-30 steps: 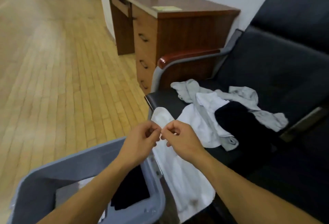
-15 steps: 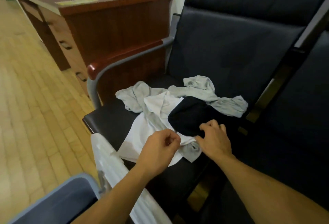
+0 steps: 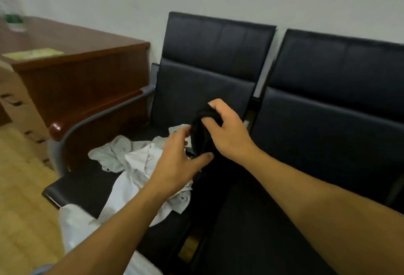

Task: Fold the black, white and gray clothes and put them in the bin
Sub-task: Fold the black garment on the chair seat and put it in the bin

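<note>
Black garment (image 3: 202, 134) between both hands (image 3: 205, 143)

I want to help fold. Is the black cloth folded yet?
No. The black cloth hangs bunched from the right hand.

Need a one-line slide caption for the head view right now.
Right hand grips a black garment lifted above the chair seat; left hand reaches for it.

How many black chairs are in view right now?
2. One black chair stands beside the wooden desk, with the clothes on its seat; the second black chair stands right next to it on the right. More may lie outside the frame.
</note>
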Motion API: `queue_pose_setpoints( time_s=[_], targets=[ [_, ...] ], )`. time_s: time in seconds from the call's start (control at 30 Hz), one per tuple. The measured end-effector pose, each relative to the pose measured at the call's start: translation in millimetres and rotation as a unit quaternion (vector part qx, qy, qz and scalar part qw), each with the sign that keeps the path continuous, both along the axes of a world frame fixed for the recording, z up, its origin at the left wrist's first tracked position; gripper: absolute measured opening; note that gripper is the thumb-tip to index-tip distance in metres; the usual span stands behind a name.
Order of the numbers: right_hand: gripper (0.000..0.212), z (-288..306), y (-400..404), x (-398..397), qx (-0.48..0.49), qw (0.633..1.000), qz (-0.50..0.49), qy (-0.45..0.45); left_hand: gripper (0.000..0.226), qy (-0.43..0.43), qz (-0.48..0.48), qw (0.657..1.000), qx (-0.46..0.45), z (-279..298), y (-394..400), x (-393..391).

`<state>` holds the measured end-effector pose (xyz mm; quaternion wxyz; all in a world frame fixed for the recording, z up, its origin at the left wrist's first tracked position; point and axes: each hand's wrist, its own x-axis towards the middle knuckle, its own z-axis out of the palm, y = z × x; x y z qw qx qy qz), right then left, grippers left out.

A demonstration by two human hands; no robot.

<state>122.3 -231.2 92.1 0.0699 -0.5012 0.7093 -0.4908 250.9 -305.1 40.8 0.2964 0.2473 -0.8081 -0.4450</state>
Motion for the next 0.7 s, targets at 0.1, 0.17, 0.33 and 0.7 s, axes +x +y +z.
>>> queue_pose_setpoints(
  time_s=[0.1,0.17,0.33,0.7],
  targets=[
    [0.011,57,53,22,-0.008,1.000,-0.010,0.015,0.056,0.021,-0.094,0.995,0.006,55,58,4],
    [0.009,86,86,32,-0.011,0.999,-0.030,0.017,0.056,0.015,-0.101,0.995,0.003,78,88,5],
    [0.004,148,188,43,-0.052,0.989,-0.135,0.003,0.036,-0.086,-0.108,0.988,-0.071,107,166,21],
    [0.006,152,389,20,-0.080,0.947,-0.311,-0.021,0.030,-0.061,-0.198,0.968,-0.140,136,299,39]
  ],
)
